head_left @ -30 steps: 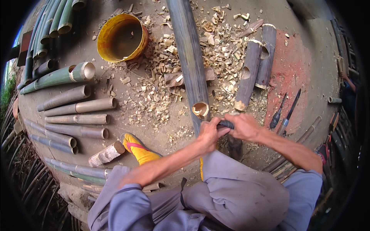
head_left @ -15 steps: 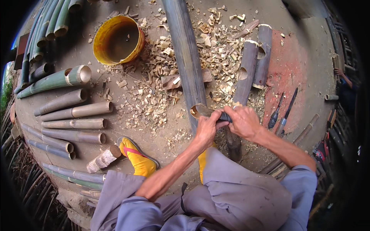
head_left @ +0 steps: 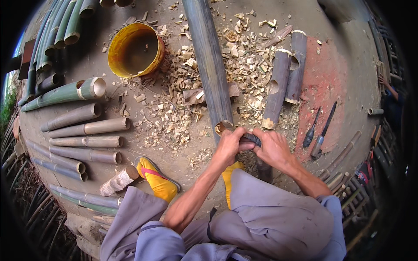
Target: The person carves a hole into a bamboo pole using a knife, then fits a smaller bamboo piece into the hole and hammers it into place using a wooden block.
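Note:
A long dark bamboo pole (head_left: 209,65) lies on the ground, its cut end just in front of my hands. My left hand (head_left: 229,145) and my right hand (head_left: 272,148) are both closed around a dark tool handle (head_left: 251,138) held at that cut end. The tool's working end is hidden by my fingers. My yellow sandal (head_left: 157,180) rests on the ground to the left, and my grey trouser knees fill the lower part of the view.
A yellow bucket (head_left: 135,50) stands at the upper left. Several cut bamboo pieces (head_left: 87,128) lie in rows on the left. Two notched bamboo pieces (head_left: 283,76) and two chisels (head_left: 320,128) lie to the right. Wood chips (head_left: 174,113) cover the ground.
Both hands stay closed on the tool handle at the pole's end; they have shifted only slightly, and the view has moved a little closer and lower.

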Demonstrator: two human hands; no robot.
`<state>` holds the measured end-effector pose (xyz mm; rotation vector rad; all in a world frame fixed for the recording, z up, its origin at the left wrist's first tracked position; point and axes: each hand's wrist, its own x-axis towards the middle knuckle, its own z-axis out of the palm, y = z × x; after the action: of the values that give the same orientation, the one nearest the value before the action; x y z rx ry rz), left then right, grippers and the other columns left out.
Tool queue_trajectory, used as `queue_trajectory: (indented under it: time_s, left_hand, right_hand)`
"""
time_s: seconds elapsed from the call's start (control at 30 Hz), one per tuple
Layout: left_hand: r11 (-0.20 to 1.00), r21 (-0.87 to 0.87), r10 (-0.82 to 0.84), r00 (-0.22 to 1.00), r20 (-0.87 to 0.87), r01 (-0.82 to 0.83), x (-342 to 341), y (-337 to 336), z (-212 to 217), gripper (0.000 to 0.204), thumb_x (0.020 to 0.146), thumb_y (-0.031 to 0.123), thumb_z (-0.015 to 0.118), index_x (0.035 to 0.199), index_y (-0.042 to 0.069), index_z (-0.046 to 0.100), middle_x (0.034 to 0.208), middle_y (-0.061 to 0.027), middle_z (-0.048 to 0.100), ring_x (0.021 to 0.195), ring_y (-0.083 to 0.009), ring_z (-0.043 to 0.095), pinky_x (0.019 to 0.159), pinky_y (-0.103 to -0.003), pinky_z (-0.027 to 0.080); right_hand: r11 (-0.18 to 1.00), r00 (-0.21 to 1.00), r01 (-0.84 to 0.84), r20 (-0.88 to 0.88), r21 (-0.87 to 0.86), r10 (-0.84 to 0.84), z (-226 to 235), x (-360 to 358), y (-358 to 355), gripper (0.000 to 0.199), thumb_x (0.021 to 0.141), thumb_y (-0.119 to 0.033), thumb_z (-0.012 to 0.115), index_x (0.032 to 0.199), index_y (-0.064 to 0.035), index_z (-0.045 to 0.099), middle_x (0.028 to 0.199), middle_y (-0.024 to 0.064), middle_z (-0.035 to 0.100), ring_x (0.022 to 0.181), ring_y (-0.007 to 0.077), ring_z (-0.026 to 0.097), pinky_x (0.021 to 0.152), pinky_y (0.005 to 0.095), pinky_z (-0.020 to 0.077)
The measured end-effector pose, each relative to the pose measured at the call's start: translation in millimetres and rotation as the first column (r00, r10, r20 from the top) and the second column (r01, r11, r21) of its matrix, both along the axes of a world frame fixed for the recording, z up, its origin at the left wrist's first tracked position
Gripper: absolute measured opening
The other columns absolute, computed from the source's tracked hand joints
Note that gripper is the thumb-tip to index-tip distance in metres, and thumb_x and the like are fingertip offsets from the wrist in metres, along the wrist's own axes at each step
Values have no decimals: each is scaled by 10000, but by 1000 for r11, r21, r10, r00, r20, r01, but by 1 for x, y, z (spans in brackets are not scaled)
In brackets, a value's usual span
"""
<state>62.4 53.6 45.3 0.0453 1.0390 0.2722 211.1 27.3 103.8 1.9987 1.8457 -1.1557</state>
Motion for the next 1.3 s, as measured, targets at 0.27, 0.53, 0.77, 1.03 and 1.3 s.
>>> queue_trajectory:
  time_s: [0.27, 0.53, 0.77, 1.03, 1.3]
  left_hand:
    - [831, -224, 556, 752, 355, -509, -6, -20, -15, 313, 948, 197, 526, 1131, -57, 537, 1154, -159, 594, 1078, -232, 584, 991, -379, 478]
    - [995, 97, -74, 820, 567, 23, 3, -97, 1, 893, 712, 175, 804, 1415, 99, 259, 1399, -76, 337, 1328, -207, 333, 1001, -387, 380]
    - [486, 635, -188, 781, -596, 601, -34, -27, 34, 413, 633, 227, 694, 952, -4, 567, 682, -123, 603, 618, -255, 612, 587, -355, 486]
    - [530, 508, -423, 731, -536, 679, -100, -77, 34, 416, 617, 221, 677, 960, 8, 580, 819, -203, 629, 753, -367, 631, 689, -416, 501]
    - [620, 515, -137, 728, -672, 592, -111, -114, 11, 341, 684, 227, 696, 943, 47, 567, 785, -163, 608, 713, -328, 609, 665, -401, 481]
  right_hand:
    - [725, 740, -664, 292, 182, 605, 3, -10, 61, 166, 705, -145, 652, 827, -48, 597, 707, 127, 658, 650, 248, 665, 576, 406, 499]
    - [996, 913, -27, -408, -84, -9, 7, 22, -4, 445, 752, -224, 617, 1108, 44, 610, 762, 218, 639, 719, 352, 647, 668, 439, 519]
    - [729, 944, -319, 133, 605, 303, 87, -15, 30, 365, 765, -259, 643, 1020, -8, 572, 1042, 170, 573, 1040, 314, 535, 937, 477, 373]
    - [460, 463, -784, -100, 417, 881, -1, -65, 1, 262, 810, -173, 534, 1036, -46, 567, 799, 76, 617, 790, 232, 600, 688, 347, 438]
    - [501, 399, -821, -353, 273, 846, -49, -95, 8, 257, 802, -153, 552, 1030, -40, 593, 752, 128, 660, 765, 314, 665, 685, 408, 506]
